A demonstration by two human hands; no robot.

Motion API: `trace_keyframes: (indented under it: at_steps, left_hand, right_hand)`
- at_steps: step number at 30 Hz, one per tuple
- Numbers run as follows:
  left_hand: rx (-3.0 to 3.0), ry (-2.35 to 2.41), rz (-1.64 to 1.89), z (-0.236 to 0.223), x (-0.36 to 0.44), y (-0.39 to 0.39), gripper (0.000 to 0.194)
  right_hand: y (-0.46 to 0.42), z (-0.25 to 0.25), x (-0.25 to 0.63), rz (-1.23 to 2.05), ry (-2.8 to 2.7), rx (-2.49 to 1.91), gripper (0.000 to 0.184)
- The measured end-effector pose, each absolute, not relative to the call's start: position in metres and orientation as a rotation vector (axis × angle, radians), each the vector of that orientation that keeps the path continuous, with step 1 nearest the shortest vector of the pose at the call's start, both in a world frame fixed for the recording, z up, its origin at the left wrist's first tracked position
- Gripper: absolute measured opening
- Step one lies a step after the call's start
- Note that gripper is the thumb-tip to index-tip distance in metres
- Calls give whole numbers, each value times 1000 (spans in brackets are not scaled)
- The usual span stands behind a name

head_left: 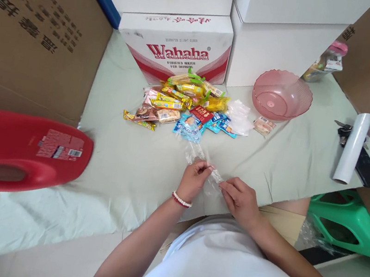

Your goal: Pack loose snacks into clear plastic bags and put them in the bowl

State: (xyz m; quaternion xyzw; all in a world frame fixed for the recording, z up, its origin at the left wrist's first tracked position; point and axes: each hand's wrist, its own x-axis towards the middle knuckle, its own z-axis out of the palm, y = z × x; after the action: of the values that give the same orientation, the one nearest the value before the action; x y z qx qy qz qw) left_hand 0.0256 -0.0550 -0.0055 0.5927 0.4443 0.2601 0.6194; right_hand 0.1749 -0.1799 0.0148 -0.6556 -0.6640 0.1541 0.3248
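– While both hands are at the near side of the table (pixel 125 162), what are the fingers doing?

– The left hand (pixel 195 176) pinches a clear plastic bag (pixel 215 176) between thumb and fingers, and the right hand (pixel 240 201) grips the same bag just beside it.

– Where is the bag, then?

– Between the hands, in front of the snacks; its far end reaches the blue packets (pixel 228 127). I can't tell whether any are inside.

– And what else is near?

– A red packet (pixel 202 113) lies on the blue ones, and yellow wrappers (pixel 188 90) are heaped behind, close to the water box (pixel 180 53). A pink bowl (pixel 296 93) stands to the right, with a small packet (pixel 264 126) just beside it.
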Motion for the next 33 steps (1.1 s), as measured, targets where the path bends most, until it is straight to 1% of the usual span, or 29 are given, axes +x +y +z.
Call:
trace_keyframes:
  at_steps: [6, 12, 19, 23, 28, 33]
  left_hand:
    - [1293, 1016, 623, -6, 22, -55, 19]
    - [1316, 989, 622, 1, 23, -56, 25]
    - [1311, 913, 638, -8, 20, -55, 18]
    - [1339, 898, 643, -9, 19, -54, 15]
    - [1407, 875, 644, -5, 16, -53, 16]
    - [1446, 876, 634, -6, 16, -53, 15]
  right_hand:
    - [-181, 12, 177, 354, -1703, -1687, 25]
    - [-182, 12, 174, 326, -1773, -1692, 26]
    - [-180, 10, 173, 393, -1781, -1756, 30]
    - [-180, 11, 171, 426, -1734, -1717, 29]
    - [-174, 25, 177, 615, -1468, -1611, 20]
    - [-147, 32, 195, 776, -1050, -1727, 33]
